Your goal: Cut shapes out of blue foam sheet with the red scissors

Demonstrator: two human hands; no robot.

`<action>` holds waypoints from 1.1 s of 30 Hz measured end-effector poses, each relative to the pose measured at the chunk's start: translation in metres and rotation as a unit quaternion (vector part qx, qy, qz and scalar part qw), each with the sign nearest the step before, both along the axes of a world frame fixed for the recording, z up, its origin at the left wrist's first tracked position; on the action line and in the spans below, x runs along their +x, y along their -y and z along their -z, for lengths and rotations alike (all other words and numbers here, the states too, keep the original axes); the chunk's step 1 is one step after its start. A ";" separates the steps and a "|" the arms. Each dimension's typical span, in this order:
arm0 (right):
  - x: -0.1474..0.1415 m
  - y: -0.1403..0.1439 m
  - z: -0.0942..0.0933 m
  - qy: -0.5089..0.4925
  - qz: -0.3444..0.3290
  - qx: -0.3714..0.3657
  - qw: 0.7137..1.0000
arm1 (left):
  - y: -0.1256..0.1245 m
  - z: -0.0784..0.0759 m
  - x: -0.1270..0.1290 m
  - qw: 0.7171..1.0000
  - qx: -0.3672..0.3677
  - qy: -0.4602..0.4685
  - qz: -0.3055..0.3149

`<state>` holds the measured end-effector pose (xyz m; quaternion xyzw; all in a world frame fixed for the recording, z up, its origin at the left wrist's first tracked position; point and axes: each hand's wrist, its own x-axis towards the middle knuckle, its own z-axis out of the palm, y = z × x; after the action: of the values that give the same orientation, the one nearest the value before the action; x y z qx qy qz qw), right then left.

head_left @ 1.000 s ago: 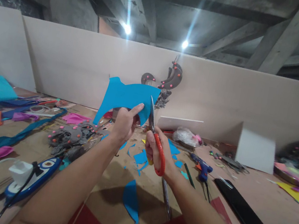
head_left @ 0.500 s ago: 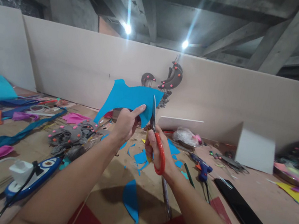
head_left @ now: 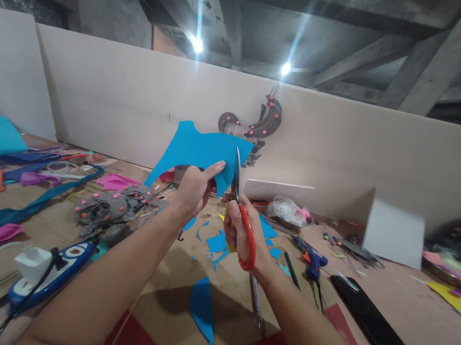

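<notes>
So, scissors at blue sheet

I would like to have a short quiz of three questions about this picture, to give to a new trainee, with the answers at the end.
1. Which hand holds the scissors?
2. True or false: the blue sheet lies flat on the table, out of both hands.
3. Choose one: the glue gun is mainly A) yellow, B) blue, C) pink.

Key:
1. The right hand.
2. False; the left hand holds the blue sheet up.
3. B.
</notes>
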<state>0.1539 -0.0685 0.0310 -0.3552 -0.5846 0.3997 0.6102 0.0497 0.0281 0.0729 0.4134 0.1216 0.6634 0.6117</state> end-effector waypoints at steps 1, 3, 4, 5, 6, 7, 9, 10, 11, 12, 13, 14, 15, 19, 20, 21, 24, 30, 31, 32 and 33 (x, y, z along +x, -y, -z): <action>0.000 0.000 0.000 -0.001 0.000 -0.001 1.000 | -0.001 0.000 0.000 1.000 0.001 -0.004 0.000; 0.000 0.000 0.000 -0.001 0.002 -0.005 1.000 | -0.001 -0.001 -0.002 1.000 0.008 -0.010 0.004; 0.000 0.000 -0.001 -0.002 0.004 -0.008 1.000 | -0.001 -0.002 -0.002 1.000 0.010 -0.010 0.007; 0.000 0.000 -0.001 -0.002 0.005 -0.011 1.000 | 0.000 -0.002 -0.003 1.000 0.011 -0.009 0.010; -0.001 0.000 -0.002 -0.001 0.006 -0.014 1.000 | 0.001 -0.003 -0.003 1.000 0.010 -0.006 0.013; -0.001 0.001 -0.003 0.000 0.006 -0.015 1.000 | 0.001 -0.004 -0.004 1.000 0.010 -0.004 0.016; -0.002 0.002 -0.004 0.002 0.009 -0.019 1.000 | 0.002 -0.005 -0.005 1.000 0.014 0.000 0.023; -0.002 0.002 -0.005 0.004 0.012 -0.021 1.000 | 0.001 -0.005 -0.005 1.000 0.017 0.000 0.026; -0.002 0.003 -0.005 0.006 0.015 -0.024 1.000 | 0.000 -0.005 -0.006 0.999 0.021 0.000 0.026; -0.002 0.004 -0.006 0.008 0.018 -0.028 0.999 | -0.001 -0.004 -0.007 0.999 0.025 -0.001 0.026; -0.002 0.004 -0.006 0.009 0.019 -0.030 0.999 | -0.003 -0.003 -0.008 0.999 0.026 -0.003 0.026; -0.002 0.005 -0.006 0.011 0.020 -0.031 0.999 | -0.004 -0.003 -0.010 0.999 0.027 -0.007 0.026; -0.002 0.005 -0.007 0.014 0.019 -0.030 0.999 | -0.006 -0.003 -0.011 0.999 0.026 -0.013 0.027; -0.001 0.004 -0.006 0.025 0.015 -0.022 0.999 | -0.008 -0.005 -0.017 0.999 0.026 -0.029 0.035; -0.001 0.004 -0.006 0.027 0.014 -0.023 0.999 | -0.008 -0.005 -0.019 0.998 0.028 -0.029 0.039; -0.001 0.004 -0.006 0.027 0.014 -0.024 0.999 | -0.007 -0.006 -0.020 0.998 0.031 -0.028 0.042; -0.002 0.005 -0.006 0.028 0.015 -0.030 0.999 | -0.005 -0.008 -0.022 0.998 0.032 -0.030 0.052; -0.004 0.007 -0.007 0.025 0.016 -0.043 0.999 | -0.006 -0.009 -0.023 0.997 0.035 -0.041 0.051; -0.004 0.008 -0.007 0.024 0.016 -0.047 0.998 | -0.007 -0.009 -0.024 0.997 0.035 -0.044 0.054; -0.004 0.008 -0.007 0.024 0.015 -0.051 0.998 | -0.008 -0.009 -0.025 0.997 0.034 -0.048 0.056; -0.004 0.008 -0.007 0.027 0.014 -0.054 0.998 | -0.009 -0.009 -0.027 0.996 0.034 -0.052 0.057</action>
<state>0.1504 -0.0764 0.0377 -0.4061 -0.5741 0.4122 0.5794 0.0228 0.0367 0.0821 0.4739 0.1069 0.6086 0.6273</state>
